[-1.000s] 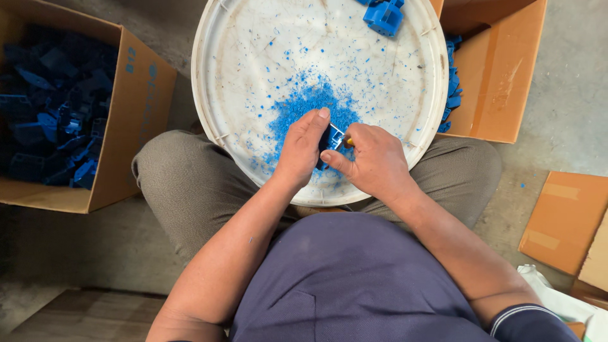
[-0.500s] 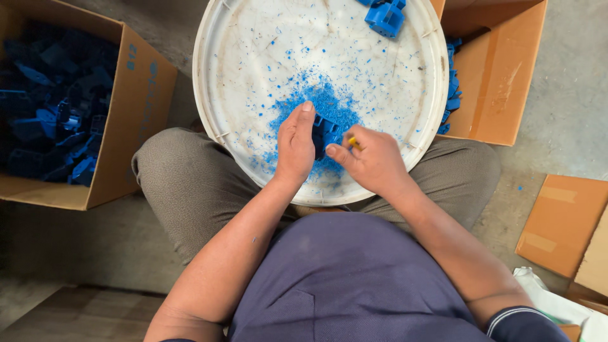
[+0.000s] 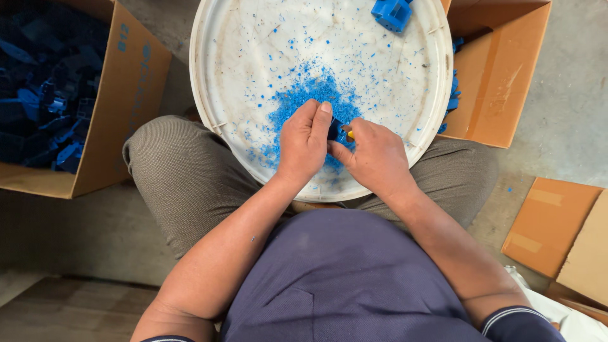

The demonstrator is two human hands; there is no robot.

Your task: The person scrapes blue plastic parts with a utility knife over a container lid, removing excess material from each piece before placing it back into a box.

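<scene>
A round white tray (image 3: 240, 57) rests on my lap, dusted with blue plastic shavings (image 3: 304, 95) piled near its middle. Over its near edge my left hand (image 3: 304, 142) grips a small blue plastic part (image 3: 337, 132), mostly hidden between my fingers. My right hand (image 3: 375, 157) is closed around a small tool with a yellow bit showing at the thumb, pressed against that part. Another blue plastic part (image 3: 392, 12) lies at the tray's far rim.
An open cardboard box (image 3: 126, 95) full of dark blue plastic parts stands at my left. A second cardboard box (image 3: 500, 82) stands at the right, with blue parts showing beside the tray. Flat cardboard pieces (image 3: 557, 234) lie on the concrete floor at lower right.
Both hands have stayed together over the tray's near edge; the fingers shifted slightly around the blue part. The view has tilted a little.
</scene>
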